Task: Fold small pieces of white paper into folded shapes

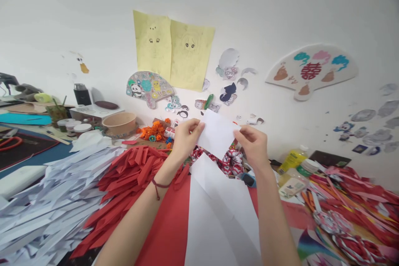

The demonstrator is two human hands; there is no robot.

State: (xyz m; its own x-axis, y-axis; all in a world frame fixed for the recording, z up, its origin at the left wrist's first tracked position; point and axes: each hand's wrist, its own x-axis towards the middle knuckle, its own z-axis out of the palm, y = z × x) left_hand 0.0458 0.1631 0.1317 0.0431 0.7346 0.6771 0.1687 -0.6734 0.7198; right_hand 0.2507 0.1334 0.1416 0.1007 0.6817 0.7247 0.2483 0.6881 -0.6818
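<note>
Between my two hands a small square of white paper (217,135) is held up by its edges. My left hand (188,137) pinches its left edge, thumb in front. On the other side my right hand (253,143) pinches the right corner. Below the square, a large white sheet (222,220) lies over a red sheet (171,224). Behind the square, red-and-white folded paper pieces (232,162) are partly hidden.
To the left lie heaps of folded white strips (59,195) and red strips (131,178). A beige bowl (120,124) and orange flowers (157,129) stand at the back. Bottles (292,160) and red ribbons (355,199) are at right. Red-handled scissors (11,143) lie far left.
</note>
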